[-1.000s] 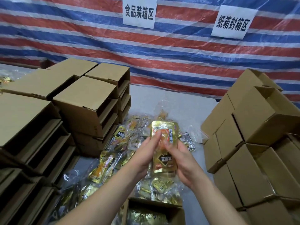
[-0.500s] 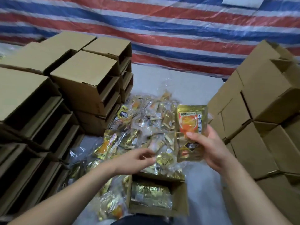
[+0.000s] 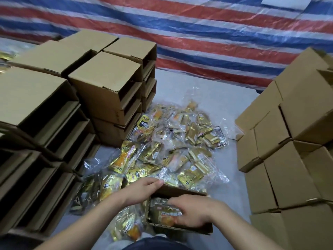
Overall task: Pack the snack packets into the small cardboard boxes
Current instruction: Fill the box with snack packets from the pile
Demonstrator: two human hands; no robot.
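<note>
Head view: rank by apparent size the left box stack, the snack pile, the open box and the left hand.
1. Left box stack
2. Snack pile
3. Open box
4. Left hand
The stack's nearness inflates it.

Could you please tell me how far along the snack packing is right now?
Done: the open box already holds gold packets. In hand: the right hand presses a packet into it while the left hand steadies its rim. Left: the loose packet pile and empty boxes.
</note>
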